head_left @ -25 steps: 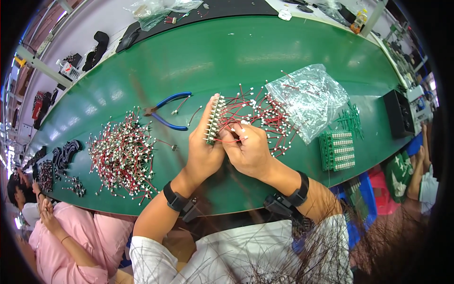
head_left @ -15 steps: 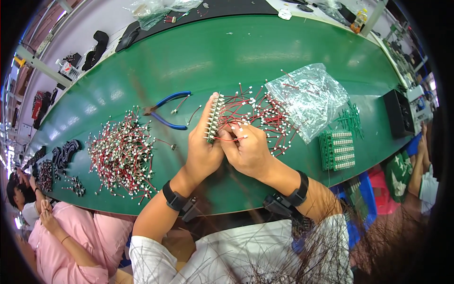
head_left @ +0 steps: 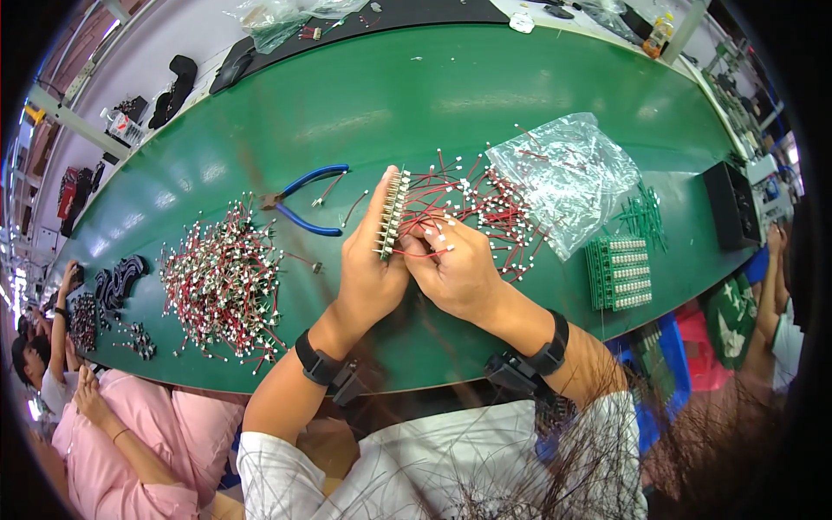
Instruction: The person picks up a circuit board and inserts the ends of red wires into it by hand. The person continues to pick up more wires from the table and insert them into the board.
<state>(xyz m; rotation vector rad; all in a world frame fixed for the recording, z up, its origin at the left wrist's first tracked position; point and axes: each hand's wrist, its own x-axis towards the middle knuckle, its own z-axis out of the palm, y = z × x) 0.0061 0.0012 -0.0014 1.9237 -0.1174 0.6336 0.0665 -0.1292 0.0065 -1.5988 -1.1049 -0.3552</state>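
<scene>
My left hand [head_left: 371, 269] is closed around a narrow circuit board strip [head_left: 394, 212], held upright with a row of small parts along it. Red wire leads with white plugs hang off the strip's right side. My right hand [head_left: 455, 270] meets the strip's lower end, its fingers pinched on a red wire lead [head_left: 425, 253] whose white plug sticks out to the right. The fingertips partly hide where that lead meets the board. Beyond my hands lies a loose spread of red wire leads [head_left: 511, 212].
Left of my hands are blue-handled pliers [head_left: 305, 180] and a heap of wired small boards [head_left: 224, 282]. To the right are a clear plastic bag [head_left: 568, 178], stacked green boards [head_left: 620, 273], green strips [head_left: 641, 217] and a black bin [head_left: 730, 208]. A person in pink [head_left: 147, 425] sits at left.
My hands stay nearly in place, with only a slight shift of the right fingers at the wire. At far left, another person's arm has risen.
</scene>
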